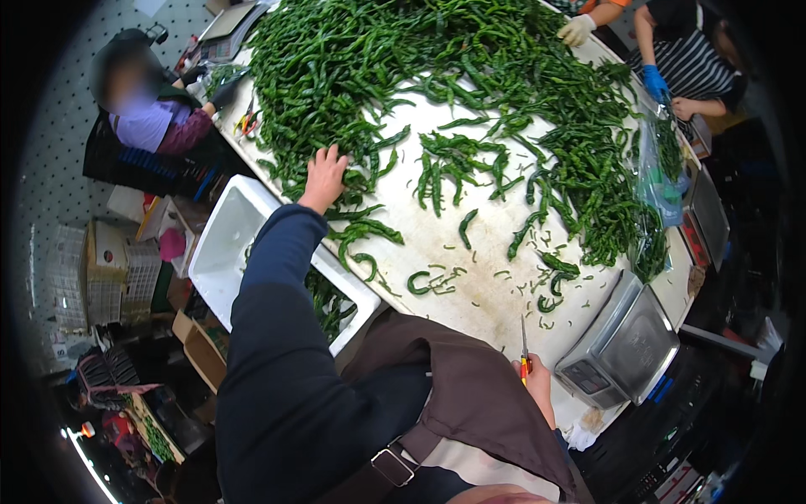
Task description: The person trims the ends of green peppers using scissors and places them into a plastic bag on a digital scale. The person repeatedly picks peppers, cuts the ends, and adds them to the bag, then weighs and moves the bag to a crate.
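Observation:
My left hand (325,178) rests on the near left edge of a large heap of long green chili peppers (340,75). Its fingers are apart, with no pepper plainly gripped. Low at the table's front edge, my right hand (538,380) holds scissors (524,362) with red and yellow handles, blades pointing away from me. A small cluster of peppers (450,165) lies on the white tabletop (466,277) between the heaps. Closer to me are single curved peppers and cut stems (446,280). Under my left arm stands a white foam box (230,217) with peppers in it.
A metal scale (620,343) sits right of my right hand; another scale (708,208) stands farther along. A plastic bag (655,170) of peppers lies at the right edge. Co-workers sit or stand at the left, far right and right. More scissors (247,120) lie at the left edge.

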{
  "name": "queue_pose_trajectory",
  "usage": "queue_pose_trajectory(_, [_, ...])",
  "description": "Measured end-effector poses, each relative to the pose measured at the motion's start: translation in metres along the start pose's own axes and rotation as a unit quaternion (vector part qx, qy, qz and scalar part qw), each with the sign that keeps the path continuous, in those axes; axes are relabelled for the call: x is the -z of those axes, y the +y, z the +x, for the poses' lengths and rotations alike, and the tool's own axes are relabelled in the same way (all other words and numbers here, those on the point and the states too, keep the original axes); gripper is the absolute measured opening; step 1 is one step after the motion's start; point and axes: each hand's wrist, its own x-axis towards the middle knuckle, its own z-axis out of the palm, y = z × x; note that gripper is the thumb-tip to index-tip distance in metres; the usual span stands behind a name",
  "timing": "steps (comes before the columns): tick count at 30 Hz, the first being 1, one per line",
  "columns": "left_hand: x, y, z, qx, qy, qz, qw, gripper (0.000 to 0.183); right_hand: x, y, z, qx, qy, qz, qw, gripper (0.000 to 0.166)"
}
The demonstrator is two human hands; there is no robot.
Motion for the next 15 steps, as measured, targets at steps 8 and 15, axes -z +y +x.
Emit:
queue_pose_trajectory(8, [0.008,0.066,0.003,-0.009,0.02,-0.187,0.982,0.053,-0.006,-0.005,0.007,0.033,0.009,-0.01,0.999,0.049])
queue_pose_trajectory(15, [0.05,0.189,0.002,-0.004,-0.037,-0.475,0.879,0.05,0.001,-0.025,0.014,0.061,0.034,-0.009,0.998,0.047])
